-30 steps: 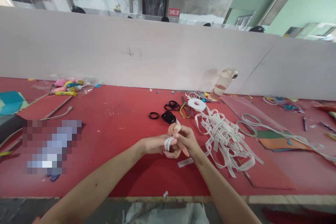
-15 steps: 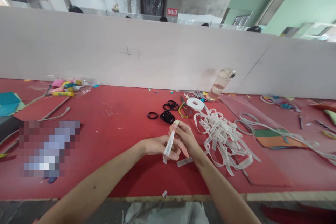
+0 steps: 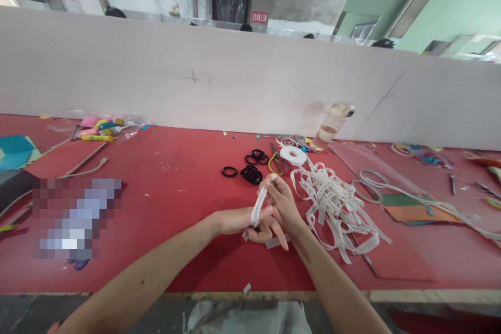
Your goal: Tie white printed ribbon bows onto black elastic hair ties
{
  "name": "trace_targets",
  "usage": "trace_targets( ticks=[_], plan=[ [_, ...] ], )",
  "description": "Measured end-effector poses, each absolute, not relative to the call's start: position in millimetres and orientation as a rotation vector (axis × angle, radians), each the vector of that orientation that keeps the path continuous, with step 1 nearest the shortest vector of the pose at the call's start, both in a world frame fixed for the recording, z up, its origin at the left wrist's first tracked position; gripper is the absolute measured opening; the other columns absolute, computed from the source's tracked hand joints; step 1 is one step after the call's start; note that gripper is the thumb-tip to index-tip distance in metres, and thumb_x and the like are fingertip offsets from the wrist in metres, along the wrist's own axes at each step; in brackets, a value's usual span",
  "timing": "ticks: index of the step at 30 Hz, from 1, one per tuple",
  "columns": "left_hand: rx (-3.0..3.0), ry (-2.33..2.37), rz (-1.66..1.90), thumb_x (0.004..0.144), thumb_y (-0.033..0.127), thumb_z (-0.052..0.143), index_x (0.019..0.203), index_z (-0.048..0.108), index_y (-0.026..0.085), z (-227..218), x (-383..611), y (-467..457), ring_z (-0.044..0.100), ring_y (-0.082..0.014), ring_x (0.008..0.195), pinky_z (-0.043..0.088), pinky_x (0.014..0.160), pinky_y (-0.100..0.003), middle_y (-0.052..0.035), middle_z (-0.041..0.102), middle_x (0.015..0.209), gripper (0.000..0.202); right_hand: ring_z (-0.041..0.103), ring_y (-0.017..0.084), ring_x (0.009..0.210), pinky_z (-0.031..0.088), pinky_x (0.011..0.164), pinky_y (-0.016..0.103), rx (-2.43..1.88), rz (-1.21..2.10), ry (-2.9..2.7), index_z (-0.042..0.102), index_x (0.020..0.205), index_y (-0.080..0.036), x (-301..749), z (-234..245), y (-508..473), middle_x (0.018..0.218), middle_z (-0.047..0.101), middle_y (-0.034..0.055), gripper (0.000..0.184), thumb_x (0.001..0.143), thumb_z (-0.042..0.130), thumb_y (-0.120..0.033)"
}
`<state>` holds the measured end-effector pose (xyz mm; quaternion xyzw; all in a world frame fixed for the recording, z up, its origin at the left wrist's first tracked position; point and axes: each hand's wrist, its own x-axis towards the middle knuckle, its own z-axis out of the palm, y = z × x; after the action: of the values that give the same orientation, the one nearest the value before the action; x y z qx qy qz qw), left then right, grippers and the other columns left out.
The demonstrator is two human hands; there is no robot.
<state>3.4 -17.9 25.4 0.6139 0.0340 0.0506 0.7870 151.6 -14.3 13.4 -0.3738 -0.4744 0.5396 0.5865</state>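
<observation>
The right hand [image 3: 287,205] pinches a printed white strip [image 3: 258,207] in its fingers above the red desk [image 3: 188,167]; the left hand's [image 3: 238,220] fingers hold its lower part.

Over the red bench [image 3: 176,261], the right hand [image 3: 284,203] pinches the far end of a white printed ribbon [image 3: 257,209], which runs nearward across the left hand's [image 3: 250,227] fingers. Just beyond lie black bands [image 3: 251,175]; farther right, a white tape roll [image 3: 287,153] sits beside a tangled ribbon heap [image 3: 332,198]. A bottle [image 3: 327,131] stands at the far right, near the white partition [image 3: 250,83].
</observation>
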Motion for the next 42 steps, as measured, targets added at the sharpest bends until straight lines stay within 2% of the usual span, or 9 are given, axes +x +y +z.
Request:
trace_targets(
  ticks=[6,14,17,21,26,31,34,38,42],
  plan=[
    [1.349,0.19,0.137,0.083,0.05,0.066,0.104,0.07,0.013,28,1,-18,0.025,-0.0063,0.049,0.017,0.046,-0.022,0.007,0.031,0.055,0.043,0.052,0.01,0.069,0.043,0.067,0.022,-0.772,1.26,-1.086,0.055,0.084,-0.021,154,9,-10,0.071,0.051,-0.0034,0.02,0.08,0.071,-0.032],
    [1.497,0.287,0.251,0.078,0.047,0.073,0.1,0.072,0.019,27,-1,-15,0.039,-0.0065,0.057,0.031,0.054,-0.02,0.0036,0.048,0.063,0.037,0.048,0.009,0.065,0.041,0.06,0.022,-0.946,1.114,-1.103,0.06,0.088,-0.021,157,5,-5,0.075,0.051,-0.0027,0.018,0.08,0.07,-0.035],
    [1.436,0.245,0.231,0.08,0.047,0.071,0.1,0.072,0.017,30,-1,-18,0.034,-0.0061,0.053,0.026,0.051,-0.021,0.0046,0.043,0.059,0.036,0.053,0.013,0.073,0.045,0.067,0.025,-1.067,0.977,-1.239,0.062,0.092,-0.021,157,6,-7,0.082,0.057,0.0001,0.021,0.08,0.068,-0.038],
    [1.311,0.213,0.224,0.084,0.05,0.064,0.1,0.072,0.015,32,0,-19,0.025,-0.0062,0.049,0.017,0.047,-0.023,0.0066,0.033,0.054,0.039,0.058,0.02,0.103,0.046,0.09,0.031,-0.983,0.924,-1.469,0.064,0.097,-0.021,153,19,-21,0.107,0.063,0.0059,0.024,0.085,0.062,-0.042],
    [1.327,0.203,0.204,0.082,0.06,0.06,0.09,0.074,0.012,31,1,-20,0.022,-0.0068,0.046,0.011,0.046,-0.026,0.0065,0.03,0.051,0.05,0.057,0.014,0.073,0.046,0.068,0.026,-0.892,1.311,-1.632,0.066,0.084,-0.018,150,29,-34,0.081,0.061,0.0027,0.035,0.09,0.054,-0.051],
    [1.207,0.152,0.256,0.077,0.065,0.063,0.086,0.072,0.01,29,4,-23,0.016,-0.0056,0.042,0.009,0.044,-0.025,0.0088,0.026,0.044,0.056,0.051,0.012,0.065,0.042,0.06,0.023,-0.966,1.312,-1.618,0.063,0.077,-0.017,151,21,-29,0.068,0.055,0.0003,0.04,0.088,0.056,-0.055],
    [1.063,0.13,0.376,0.084,0.07,0.049,0.085,0.072,0.009,25,6,-20,0.012,-0.0053,0.038,0.009,0.041,-0.024,0.01,0.022,0.041,0.065,0.049,0.012,0.061,0.041,0.056,0.024,-1.006,1.237,-1.603,0.06,0.074,-0.017,151,14,-23,0.065,0.053,0.0006,0.048,0.089,0.049,-0.061],
    [0.831,0.061,0.509,0.09,0.073,0.022,0.09,0.072,0.008,20,4,-11,0.01,-0.0069,0.036,0.011,0.039,-0.023,0.0093,0.019,0.042,0.081,0.051,0.015,0.067,0.045,0.062,0.027,-0.999,1.141,-1.598,0.057,0.072,-0.019,151,5,-18,0.071,0.056,0.0026,0.049,0.087,0.048,-0.064],
    [0.742,0.065,0.64,0.09,0.072,0.015,0.096,0.071,0.008,20,2,-5,0.011,-0.0078,0.037,0.014,0.039,-0.023,0.0079,0.022,0.043,0.085,0.056,0.017,0.073,0.048,0.067,0.028,-1.013,1.056,-1.622,0.061,0.078,-0.019,150,-2,-15,0.078,0.061,0.0042,0.042,0.087,0.051,-0.059]
  ],
)
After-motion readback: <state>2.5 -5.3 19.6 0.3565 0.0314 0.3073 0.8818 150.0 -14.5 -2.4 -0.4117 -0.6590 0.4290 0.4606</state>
